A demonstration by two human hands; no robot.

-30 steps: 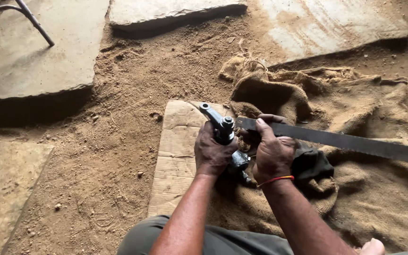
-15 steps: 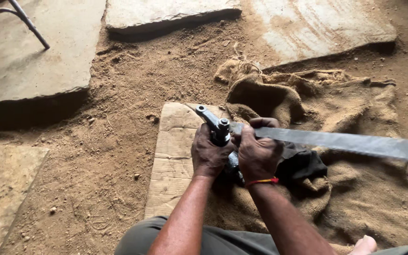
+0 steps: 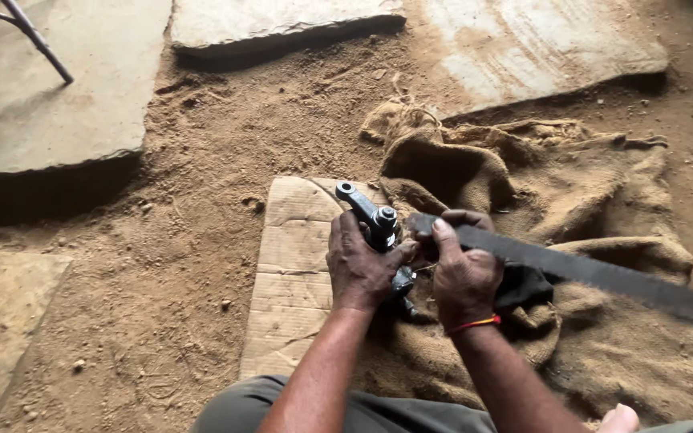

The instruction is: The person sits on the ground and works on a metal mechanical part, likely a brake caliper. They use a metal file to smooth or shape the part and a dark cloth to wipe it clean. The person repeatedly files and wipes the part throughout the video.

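My left hand point(image 3: 360, 266) grips a grey metal tool point(image 3: 369, 212) with a ring-shaped end that points up and to the left. Close beside it, my right hand point(image 3: 463, 271) holds one end of a long dark flat blade point(image 3: 603, 274), which runs off to the right edge of the view. The blade's near end lies against the metal tool between my two hands. A red band circles my right wrist. Both hands hover over a piece of cardboard point(image 3: 294, 265) and brown sacking point(image 3: 571, 200) on the ground.
Sandy dirt ground point(image 3: 186, 240) surrounds the cardboard. Flat stone slabs point(image 3: 34, 104) lie at the left, top middle and top right. A dark metal leg point(image 3: 38, 40) stands at the top left. My knees and a toe show at the bottom edge.
The long blade has tilted so its far end points lower right. My hands have stayed together on the metal tool, shifting slightly.
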